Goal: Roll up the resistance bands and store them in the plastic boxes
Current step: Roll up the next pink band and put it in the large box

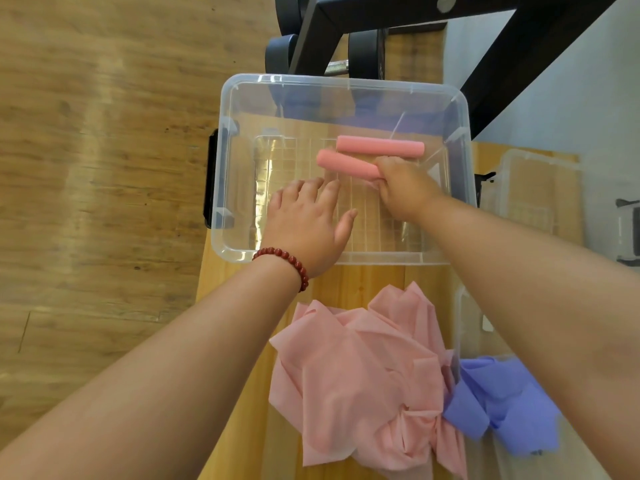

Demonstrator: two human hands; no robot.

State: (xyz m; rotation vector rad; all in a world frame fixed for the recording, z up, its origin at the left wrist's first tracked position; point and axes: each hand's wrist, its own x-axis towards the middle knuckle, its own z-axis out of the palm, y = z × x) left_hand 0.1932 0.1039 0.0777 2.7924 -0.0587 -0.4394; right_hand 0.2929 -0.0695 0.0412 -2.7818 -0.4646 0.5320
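Note:
A clear plastic box [225, 98] stands on a wooden bench. One rolled pink band [381, 147] lies on the box floor toward the far side. Just in front of it is a second rolled pink band [343, 163], whose right end my right hand [405, 188] grips inside the box. My left hand [308, 223], fingers spread and relaxed, hovers over the box's near left part and holds nothing; a red bead bracelet circles its wrist. A heap of loose pink bands [353, 375] lies on the bench near me. Loose purple bands [502, 403] lie to its right.
Another clear box [540, 188] sits to the right, and a further clear box rim [460, 323] shows by the purple bands. A black metal frame [346, 15] and dumbbell plates stand beyond the box. Wood floor [104, 168] lies to the left.

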